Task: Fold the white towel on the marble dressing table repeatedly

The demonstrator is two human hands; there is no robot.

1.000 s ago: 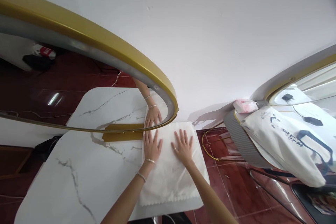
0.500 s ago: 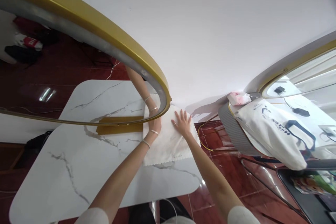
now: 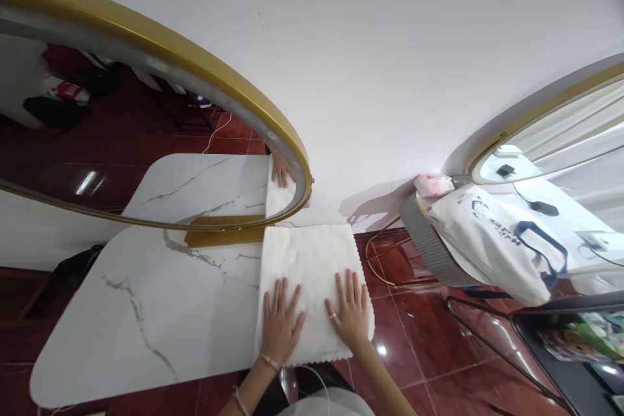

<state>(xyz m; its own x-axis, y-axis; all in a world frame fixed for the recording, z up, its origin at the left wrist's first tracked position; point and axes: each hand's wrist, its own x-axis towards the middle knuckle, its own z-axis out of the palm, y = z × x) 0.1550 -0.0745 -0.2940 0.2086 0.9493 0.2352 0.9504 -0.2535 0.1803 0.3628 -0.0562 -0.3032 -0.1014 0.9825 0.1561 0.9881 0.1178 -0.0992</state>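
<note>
A white cloth (image 3: 307, 260) with zigzag edges lies flat on the right end of a white marble-patterned table (image 3: 146, 312). My left hand (image 3: 280, 322) rests flat on the cloth's near left part, fingers spread. My right hand (image 3: 350, 312) lies flat on its near right part, fingers apart, a ring on one finger. Both hands press on the cloth close to the table's near edge and hold nothing. A gold-framed oval mirror (image 3: 205, 71) behind the table reflects the tabletop, the cloth and a hand.
The mirror's gold base (image 3: 224, 237) stands on the table against the white wall. To the right, a white bag with dark handles (image 3: 497, 240) lies on a grey surface beside a second gold-framed mirror (image 3: 546, 123). The floor is red tile (image 3: 419, 351).
Both hands slid from the cloth's far edge by the mirror back to its near edge. The cloth now lies spread flat, reaching further toward me.
</note>
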